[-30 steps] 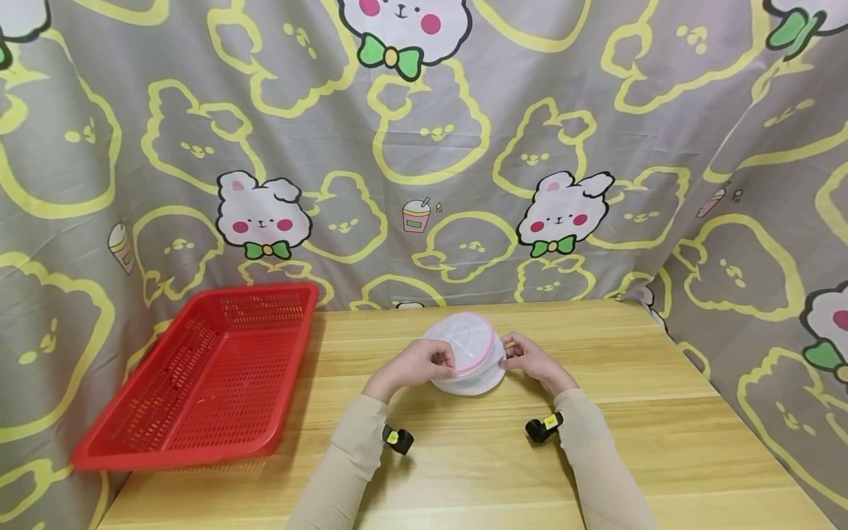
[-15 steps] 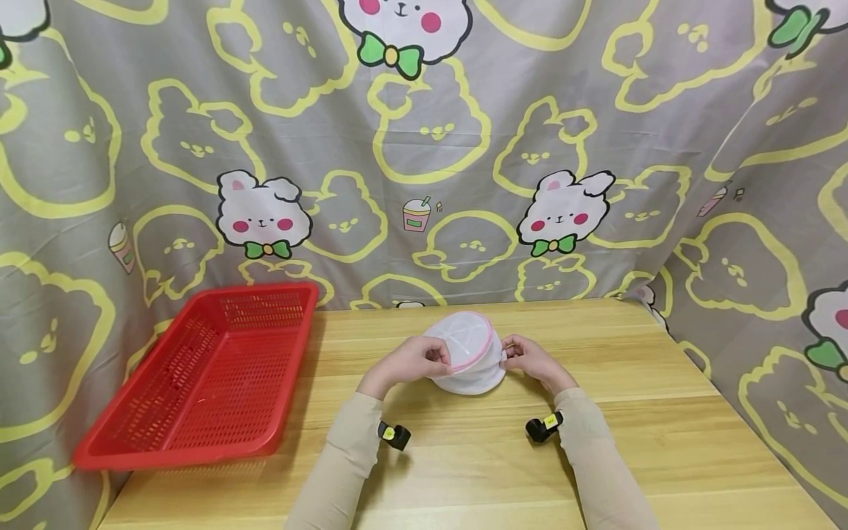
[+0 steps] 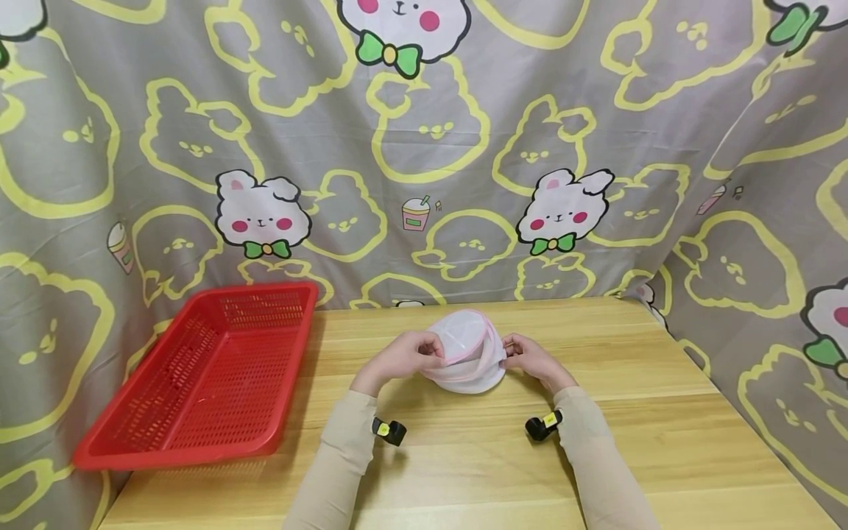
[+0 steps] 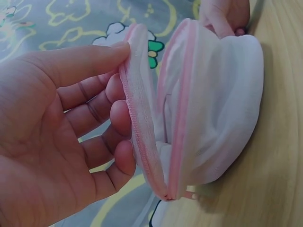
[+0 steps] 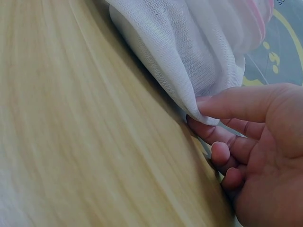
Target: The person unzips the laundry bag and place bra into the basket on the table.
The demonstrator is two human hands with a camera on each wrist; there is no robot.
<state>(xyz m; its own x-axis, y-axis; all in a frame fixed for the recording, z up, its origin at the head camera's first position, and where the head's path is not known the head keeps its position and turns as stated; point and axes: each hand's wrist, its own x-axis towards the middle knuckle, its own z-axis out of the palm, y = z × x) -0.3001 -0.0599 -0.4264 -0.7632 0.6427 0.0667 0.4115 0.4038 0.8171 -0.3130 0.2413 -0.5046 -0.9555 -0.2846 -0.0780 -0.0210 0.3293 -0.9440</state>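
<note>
On the table stands a white mesh laundry bag (image 3: 473, 377) with pink zipper edging, its zipped lid partly unfastened. My left hand (image 3: 400, 358) pinches the lid's rim between thumb and fingers. In the left wrist view the lid (image 4: 142, 101) is pulled away from the body, leaving a gap between the two pink zipper edges that meet low down. At the bag's right side my right hand (image 3: 532, 362) pinches a fold of mesh. The right wrist view shows thumb and forefinger on that white mesh (image 5: 177, 52), close to the tabletop. Most of the bag's inside is hidden.
A red plastic basket (image 3: 285, 412) with perforated sides stands on the left of the wooden table (image 3: 477, 471). A grey curtain (image 3: 411, 258) with cartoon prints hangs behind the table and along its sides.
My left hand has moved slightly left and up, drawing the lid's rim with it. A gap has opened between lid and body. My right hand stays in place.
</note>
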